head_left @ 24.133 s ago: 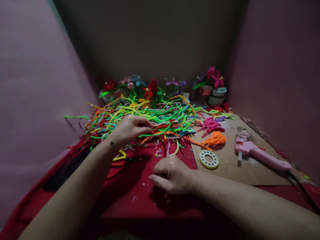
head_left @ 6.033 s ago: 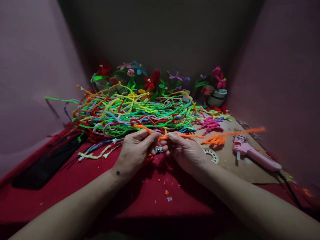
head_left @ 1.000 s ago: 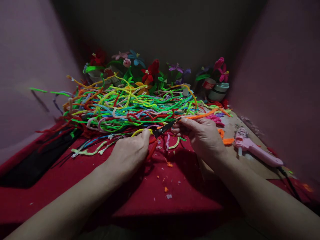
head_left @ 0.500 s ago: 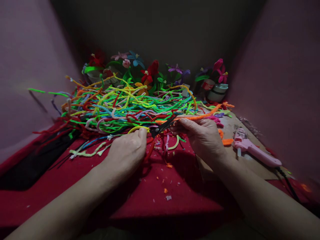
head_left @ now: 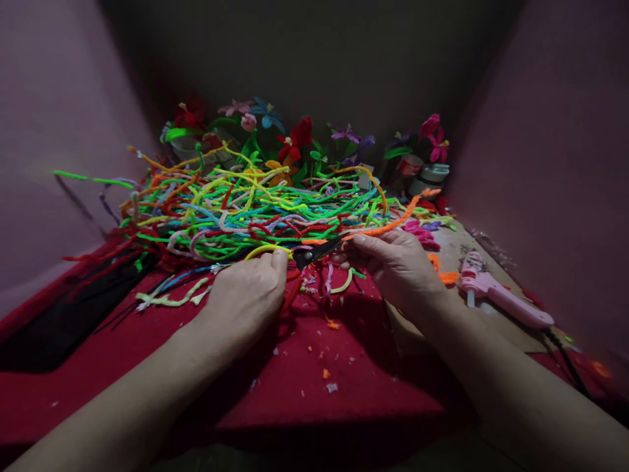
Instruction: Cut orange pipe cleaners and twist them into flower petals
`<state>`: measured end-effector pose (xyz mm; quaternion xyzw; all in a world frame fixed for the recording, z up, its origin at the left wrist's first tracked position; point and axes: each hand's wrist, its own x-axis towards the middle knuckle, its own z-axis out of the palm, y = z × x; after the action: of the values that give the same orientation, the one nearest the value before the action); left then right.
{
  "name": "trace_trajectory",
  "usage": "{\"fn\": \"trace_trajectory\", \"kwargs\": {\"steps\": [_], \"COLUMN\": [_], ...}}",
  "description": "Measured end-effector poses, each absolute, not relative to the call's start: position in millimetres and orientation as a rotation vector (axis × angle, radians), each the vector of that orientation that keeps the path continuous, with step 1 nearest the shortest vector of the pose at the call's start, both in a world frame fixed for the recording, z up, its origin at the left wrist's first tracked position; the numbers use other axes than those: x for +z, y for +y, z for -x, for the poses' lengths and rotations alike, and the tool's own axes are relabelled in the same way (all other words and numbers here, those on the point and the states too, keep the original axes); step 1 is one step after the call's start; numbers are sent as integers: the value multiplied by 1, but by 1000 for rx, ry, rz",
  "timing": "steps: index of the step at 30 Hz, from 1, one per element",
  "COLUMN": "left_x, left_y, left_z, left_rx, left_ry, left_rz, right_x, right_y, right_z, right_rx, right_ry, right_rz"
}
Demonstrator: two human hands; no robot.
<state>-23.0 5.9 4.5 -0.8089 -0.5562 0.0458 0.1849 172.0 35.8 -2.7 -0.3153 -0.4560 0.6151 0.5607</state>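
My left hand (head_left: pixel 253 285) is closed round the handles of a pair of scissors; a yellow handle loop shows above the fist. The dark blades of the scissors (head_left: pixel 317 254) point right, towards my right hand (head_left: pixel 393 259). Between thumb and fingers that hand pinches an orange pipe cleaner (head_left: pixel 388 226), whose free end slants up to the right. The blade tips meet the pipe cleaner near my right fingertips; whether they are closed on it I cannot tell. Just behind both hands lies a big tangled heap of coloured pipe cleaners (head_left: pixel 246 203).
A pink glue gun (head_left: pixel 506 298) rests on a cardboard sheet (head_left: pixel 521 337) at the right. Fuzzy flowers (head_left: pixel 295 141) stand along the back, near a lidded jar (head_left: pixel 430 180). Orange and white scraps (head_left: pixel 326 374) dot the red cloth (head_left: pixel 373 400). A black object (head_left: pixel 69 321) lies at left.
The orange pipe cleaner's free end has swung up and left, its bent tip now different in shape. My right hand has shifted slightly; the left hand and scissors have barely moved.
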Motion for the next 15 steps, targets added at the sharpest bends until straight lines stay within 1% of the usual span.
{"fn": "trace_trajectory", "kwargs": {"steps": [15], "left_x": [7], "left_y": [3], "left_z": [22], "left_rx": [174], "left_ry": [-1594], "left_rz": [2254], "right_x": [-1], "right_y": [38], "right_z": [-174], "right_rx": [1603], "right_ry": [-984], "right_rz": [715]}}
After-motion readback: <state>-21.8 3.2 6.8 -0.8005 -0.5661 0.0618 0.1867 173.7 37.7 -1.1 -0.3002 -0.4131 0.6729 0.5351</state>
